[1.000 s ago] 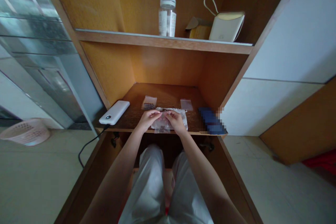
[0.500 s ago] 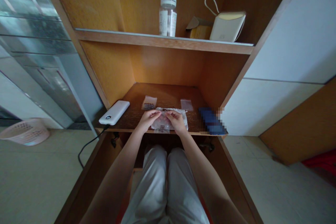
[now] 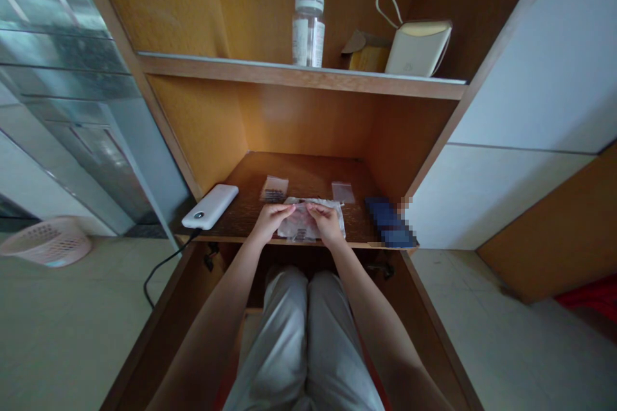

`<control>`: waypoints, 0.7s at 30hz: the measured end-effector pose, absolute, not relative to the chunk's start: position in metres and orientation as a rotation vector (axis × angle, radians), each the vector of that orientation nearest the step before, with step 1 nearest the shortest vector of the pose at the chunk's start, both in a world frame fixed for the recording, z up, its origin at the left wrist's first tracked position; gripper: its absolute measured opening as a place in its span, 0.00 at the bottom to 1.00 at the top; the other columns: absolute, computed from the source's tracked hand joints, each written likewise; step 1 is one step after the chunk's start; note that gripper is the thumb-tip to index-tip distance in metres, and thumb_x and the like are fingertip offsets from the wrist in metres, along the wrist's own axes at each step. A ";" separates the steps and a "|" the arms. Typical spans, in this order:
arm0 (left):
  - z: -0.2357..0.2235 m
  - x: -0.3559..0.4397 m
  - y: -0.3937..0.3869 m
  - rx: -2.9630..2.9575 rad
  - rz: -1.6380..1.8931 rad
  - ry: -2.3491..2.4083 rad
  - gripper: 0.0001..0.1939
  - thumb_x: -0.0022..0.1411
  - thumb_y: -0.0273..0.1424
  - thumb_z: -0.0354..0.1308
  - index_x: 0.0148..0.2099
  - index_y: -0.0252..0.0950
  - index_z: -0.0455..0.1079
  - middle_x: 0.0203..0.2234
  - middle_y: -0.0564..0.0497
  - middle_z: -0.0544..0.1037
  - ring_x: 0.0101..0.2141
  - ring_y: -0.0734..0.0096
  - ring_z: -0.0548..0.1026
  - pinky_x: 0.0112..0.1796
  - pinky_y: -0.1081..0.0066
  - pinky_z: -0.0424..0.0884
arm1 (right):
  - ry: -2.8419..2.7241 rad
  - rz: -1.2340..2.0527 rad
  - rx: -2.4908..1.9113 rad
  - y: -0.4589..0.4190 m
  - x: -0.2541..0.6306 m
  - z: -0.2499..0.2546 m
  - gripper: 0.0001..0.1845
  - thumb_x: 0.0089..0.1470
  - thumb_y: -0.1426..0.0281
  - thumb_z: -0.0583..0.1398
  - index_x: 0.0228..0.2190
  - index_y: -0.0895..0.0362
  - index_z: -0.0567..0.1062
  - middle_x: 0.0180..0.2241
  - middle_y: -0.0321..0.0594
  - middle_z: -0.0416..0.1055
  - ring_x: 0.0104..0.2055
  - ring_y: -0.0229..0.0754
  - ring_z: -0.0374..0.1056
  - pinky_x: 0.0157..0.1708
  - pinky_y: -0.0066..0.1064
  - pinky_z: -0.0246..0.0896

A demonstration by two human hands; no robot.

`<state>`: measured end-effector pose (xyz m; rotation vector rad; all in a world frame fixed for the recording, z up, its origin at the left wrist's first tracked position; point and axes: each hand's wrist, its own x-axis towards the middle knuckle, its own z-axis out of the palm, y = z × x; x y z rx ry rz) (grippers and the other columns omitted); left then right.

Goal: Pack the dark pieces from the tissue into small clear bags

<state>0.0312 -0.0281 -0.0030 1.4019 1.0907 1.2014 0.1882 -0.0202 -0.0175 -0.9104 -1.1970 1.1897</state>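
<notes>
My left hand (image 3: 270, 221) and my right hand (image 3: 326, 222) pinch the upper edge of a small clear plastic bag (image 3: 303, 225) from either side. Some small dark pieces show low in that bag, too small to name. Beneath it lies a larger crinkled translucent plastic bag (image 3: 340, 223) on the brown cabinet shelf (image 3: 308, 170). Behind my left hand is another small clear bag (image 3: 274, 189) with several thin dark pieces inside. A flat clear bag (image 3: 342, 192) rests beyond my right hand.
On the left of the shelf sits a white power bank (image 3: 211, 207) with a black cable (image 3: 154, 270). A blurred-out dark blue object (image 3: 390, 221) lies at the right. The upper shelf bears a clear bottle (image 3: 308, 32), a small cardboard box (image 3: 369, 54) and a white device (image 3: 418, 49).
The small bag between my hands has shifted and tilted slightly, its lower end a little to the right. My hands have barely moved and keep their pinch.
</notes>
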 end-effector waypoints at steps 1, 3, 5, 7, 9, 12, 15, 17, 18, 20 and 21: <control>-0.003 0.031 -0.028 1.401 1.189 1.079 0.23 0.48 0.49 0.61 0.35 0.33 0.77 0.30 0.46 0.80 0.31 0.61 0.76 0.33 0.65 0.71 | -1.192 1.203 -0.914 -0.020 0.188 -0.017 0.17 0.40 0.53 0.62 0.24 0.53 0.77 0.23 0.36 0.73 0.23 0.40 0.65 0.27 0.33 0.62; -0.003 0.032 -0.028 1.412 1.180 1.065 0.23 0.49 0.50 0.60 0.34 0.34 0.77 0.29 0.47 0.80 0.31 0.62 0.76 0.33 0.66 0.71 | -1.180 1.230 -0.915 -0.020 0.188 -0.016 0.17 0.41 0.52 0.62 0.24 0.53 0.77 0.22 0.36 0.73 0.23 0.40 0.65 0.26 0.33 0.62; -0.003 0.032 -0.027 1.438 1.189 1.074 0.23 0.50 0.50 0.59 0.33 0.34 0.76 0.28 0.47 0.80 0.30 0.63 0.75 0.33 0.66 0.71 | -1.172 1.254 -0.907 -0.020 0.188 -0.017 0.18 0.42 0.51 0.61 0.24 0.54 0.76 0.22 0.37 0.73 0.23 0.40 0.65 0.26 0.33 0.63; -0.003 0.032 -0.027 1.460 1.204 1.087 0.23 0.50 0.50 0.58 0.32 0.34 0.76 0.26 0.48 0.79 0.29 0.64 0.75 0.32 0.67 0.71 | -1.162 1.270 -0.889 -0.019 0.187 -0.018 0.18 0.42 0.51 0.61 0.23 0.54 0.75 0.23 0.37 0.73 0.23 0.40 0.66 0.27 0.33 0.63; -0.003 0.032 -0.027 1.459 1.207 1.087 0.22 0.50 0.50 0.59 0.32 0.34 0.76 0.27 0.47 0.79 0.29 0.64 0.75 0.32 0.67 0.70 | -1.163 1.269 -0.883 -0.018 0.187 -0.020 0.19 0.42 0.51 0.61 0.23 0.54 0.75 0.23 0.37 0.73 0.23 0.40 0.66 0.27 0.33 0.63; -0.003 0.032 -0.027 1.446 1.194 1.081 0.21 0.50 0.48 0.60 0.33 0.34 0.75 0.28 0.47 0.79 0.29 0.64 0.75 0.32 0.68 0.70 | -1.188 1.244 -0.902 -0.017 0.187 -0.021 0.20 0.43 0.50 0.60 0.23 0.54 0.74 0.22 0.37 0.73 0.23 0.39 0.65 0.26 0.32 0.63; -0.004 0.032 -0.026 1.474 1.181 1.098 0.20 0.49 0.47 0.61 0.33 0.34 0.75 0.27 0.47 0.78 0.29 0.65 0.75 0.29 0.70 0.68 | -1.191 1.242 -0.901 -0.017 0.187 -0.020 0.18 0.41 0.52 0.62 0.24 0.54 0.74 0.22 0.36 0.72 0.22 0.38 0.64 0.25 0.31 0.62; -0.004 0.031 -0.025 1.489 1.183 1.108 0.19 0.49 0.46 0.61 0.32 0.34 0.75 0.26 0.48 0.78 0.28 0.66 0.74 0.29 0.71 0.68 | -1.192 1.254 -0.890 -0.018 0.187 -0.018 0.16 0.39 0.54 0.64 0.24 0.54 0.74 0.22 0.35 0.72 0.22 0.38 0.65 0.26 0.31 0.62; -0.005 0.031 -0.025 1.489 1.188 1.113 0.19 0.48 0.46 0.61 0.32 0.33 0.75 0.26 0.48 0.78 0.28 0.66 0.74 0.29 0.71 0.68 | -1.196 1.260 -0.884 -0.019 0.187 -0.018 0.15 0.38 0.55 0.64 0.24 0.53 0.75 0.23 0.35 0.73 0.23 0.39 0.66 0.27 0.32 0.63; -0.006 0.031 -0.024 1.483 1.199 1.125 0.18 0.48 0.44 0.62 0.31 0.33 0.75 0.25 0.48 0.77 0.27 0.67 0.74 0.29 0.70 0.67 | -1.213 1.274 -0.869 -0.020 0.187 -0.017 0.14 0.38 0.56 0.65 0.23 0.53 0.75 0.23 0.35 0.73 0.25 0.39 0.67 0.28 0.32 0.63; -0.007 0.031 -0.024 1.486 1.204 1.131 0.17 0.48 0.44 0.62 0.30 0.33 0.74 0.24 0.48 0.77 0.27 0.67 0.74 0.29 0.71 0.67 | -1.218 1.278 -0.863 -0.020 0.186 -0.017 0.14 0.38 0.56 0.65 0.23 0.53 0.75 0.23 0.35 0.73 0.24 0.40 0.67 0.28 0.32 0.63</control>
